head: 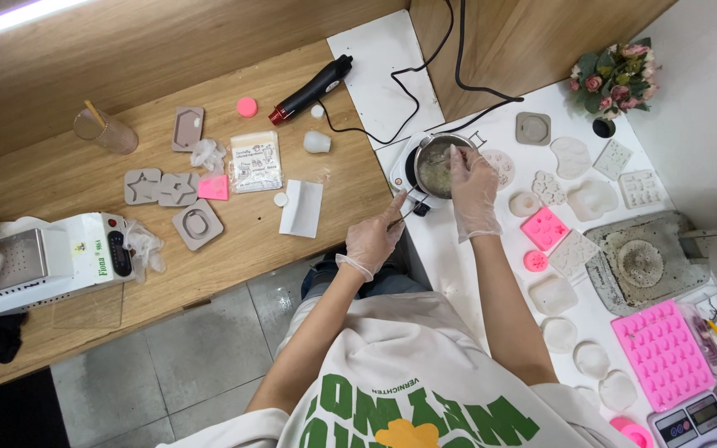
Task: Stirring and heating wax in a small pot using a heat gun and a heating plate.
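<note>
Wooden worktop fills the left of the view and a white counter runs down the right, the two meeting at a corner where the person sits in a white shirt with green lettering. On the white side lie a grey tray with a crusted round mould, a large pink multi-cavity mould, a smaller pink mould and many pale silicone moulds, some seemingly filled, others seemingly not. On the wood sit a white machine, grey moulds and a black heat gun. At the corner stands a small metal pot on a white hotplate, holding a pale, cloudy mass that looks partly melted, so the melting appears under way and pouring not yet begun. The gloved right hand hangs over the pot's right rim, fingers curled around what looks like a thin stirrer dipped in the contents, though the tool is hard to make out. The gloved left hand is closed on the pot's handle at its near side. The scale at bottom right is cut off, and the pot's depth cannot be judged.
</note>
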